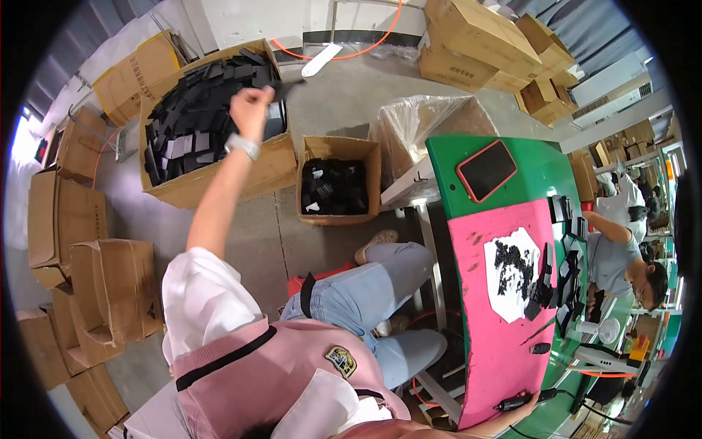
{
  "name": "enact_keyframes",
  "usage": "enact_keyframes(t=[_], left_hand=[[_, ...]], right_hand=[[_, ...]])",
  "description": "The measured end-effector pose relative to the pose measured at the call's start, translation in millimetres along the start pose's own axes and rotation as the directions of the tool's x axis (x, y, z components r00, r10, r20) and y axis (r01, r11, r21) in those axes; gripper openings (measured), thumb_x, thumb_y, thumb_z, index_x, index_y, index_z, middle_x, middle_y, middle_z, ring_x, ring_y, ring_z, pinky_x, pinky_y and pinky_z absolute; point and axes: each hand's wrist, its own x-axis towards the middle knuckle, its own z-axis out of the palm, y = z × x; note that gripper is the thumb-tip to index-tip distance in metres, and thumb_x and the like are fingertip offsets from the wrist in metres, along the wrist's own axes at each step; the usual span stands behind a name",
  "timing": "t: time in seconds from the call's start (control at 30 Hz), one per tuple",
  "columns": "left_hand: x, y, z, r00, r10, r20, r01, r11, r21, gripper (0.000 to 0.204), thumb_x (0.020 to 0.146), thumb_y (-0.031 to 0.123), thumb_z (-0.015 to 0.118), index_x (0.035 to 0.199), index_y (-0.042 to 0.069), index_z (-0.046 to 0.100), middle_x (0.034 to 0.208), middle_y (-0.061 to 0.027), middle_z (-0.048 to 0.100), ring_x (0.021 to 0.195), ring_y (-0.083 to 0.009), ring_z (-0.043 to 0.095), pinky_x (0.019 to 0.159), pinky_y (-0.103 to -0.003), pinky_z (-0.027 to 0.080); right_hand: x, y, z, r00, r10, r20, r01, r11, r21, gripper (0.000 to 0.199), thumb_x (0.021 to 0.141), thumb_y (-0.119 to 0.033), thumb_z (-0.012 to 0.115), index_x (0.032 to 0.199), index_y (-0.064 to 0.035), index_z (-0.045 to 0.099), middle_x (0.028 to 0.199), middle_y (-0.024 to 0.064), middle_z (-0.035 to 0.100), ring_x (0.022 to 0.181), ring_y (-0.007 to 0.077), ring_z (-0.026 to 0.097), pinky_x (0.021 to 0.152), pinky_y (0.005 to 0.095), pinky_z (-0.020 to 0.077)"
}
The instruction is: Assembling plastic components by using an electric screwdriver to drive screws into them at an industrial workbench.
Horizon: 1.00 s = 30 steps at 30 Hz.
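Note:
My left hand (251,111), with a watch at the wrist, reaches over a large cardboard box (238,179) heaped with flat black plastic pieces (194,102). Its fingers are closed on a dark, flat black piece (291,88), smeared by motion. At the lower right, my right hand (521,414) rests at the near end of a pink mat (497,366), closed around a black corded electric screwdriver (514,402). On the mat lies a white sheet (501,300) scattered with tiny black screws (515,267). Black plastic parts (567,274) line the mat's far side.
A smaller cardboard box (338,148) of black pieces stands beside the large one, next to a plastic-lined box (409,110). A red-cased phone (487,170) lies on the green table (450,150). Across it sits another person (618,256). Cartons (121,285) stack at left.

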Motion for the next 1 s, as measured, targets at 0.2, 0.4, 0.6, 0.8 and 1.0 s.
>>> enact_keyframes(t=[0.2, 0.4, 0.6, 0.8, 1.0], left_hand=[[154, -94, -60, 0.974, 0.103, -0.203, -0.085, 0.992, 0.095, 0.039, 0.082, 0.033, 0.070, 0.099, -0.001, 0.066, 0.105, -0.0137, 0.066, 0.095, -0.0234, 0.063, 0.085, -0.031, 0.047], [75, -131, -41, 0.993, -0.116, 0.010, 0.107, 0.944, 0.312, 0.025, 0.079, 0.011, 0.065, 0.102, 0.002, 0.068, 0.098, -0.0122, 0.069, 0.093, -0.0217, 0.064, 0.085, -0.031, 0.047], [41, -110, -15, 0.988, -0.149, -0.030, 0.151, 0.941, 0.303, 0.019, 0.074, 0.011, 0.063, 0.090, 0.003, 0.071, 0.089, -0.0147, 0.070, 0.087, -0.0263, 0.067, 0.081, -0.034, 0.050], [26, -28, 51, 0.982, 0.086, 0.167, -0.067, 0.991, -0.118, 0.015, 0.078, 0.003, 0.061, 0.090, 0.001, 0.070, 0.086, -0.0082, 0.068, 0.078, -0.0156, 0.061, 0.074, -0.029, 0.049], [-81, 106, 129, 0.836, 0.254, 0.486, -0.058, 0.923, -0.381, 0.013, 0.084, 0.000, 0.060, 0.097, 0.000, 0.063, 0.090, -0.0043, 0.063, 0.082, -0.0111, 0.057, 0.071, -0.023, 0.047]], right_hand=[[4, 10, 2, 0.998, -0.062, -0.005, 0.061, 0.985, -0.160, 0.055, 0.083, -0.048, 0.064, 0.092, 0.0063, 0.061, 0.075, 0.0119, 0.061, 0.063, 0.0228, 0.057, 0.060, 0.0334, 0.0465], [6, 9, -14, 0.991, -0.120, -0.064, 0.091, 0.933, -0.349, 0.060, 0.082, -0.051, 0.063, 0.093, 0.0085, 0.062, 0.077, 0.0138, 0.063, 0.066, 0.0246, 0.058, 0.063, 0.0349, 0.0471], [14, 12, -12, 0.980, -0.159, -0.117, 0.078, 0.857, -0.509, 0.065, 0.082, -0.053, 0.063, 0.094, 0.0108, 0.064, 0.080, 0.0158, 0.064, 0.068, 0.0264, 0.059, 0.066, 0.0364, 0.0477], [24, 16, -23, 0.975, -0.189, -0.117, 0.077, 0.782, -0.619, 0.070, 0.082, -0.056, 0.062, 0.107, 0.0094, 0.062, 0.099, 0.0237, 0.066, 0.087, 0.0292, 0.062, 0.080, 0.0397, 0.0474], [10, 6, 8, 0.924, -0.368, -0.105, 0.242, 0.773, -0.586, 0.060, 0.080, -0.046, 0.068, 0.108, 0.0065, 0.060, 0.090, 0.0238, 0.064, 0.087, 0.0332, 0.061, 0.082, 0.0402, 0.0465]])
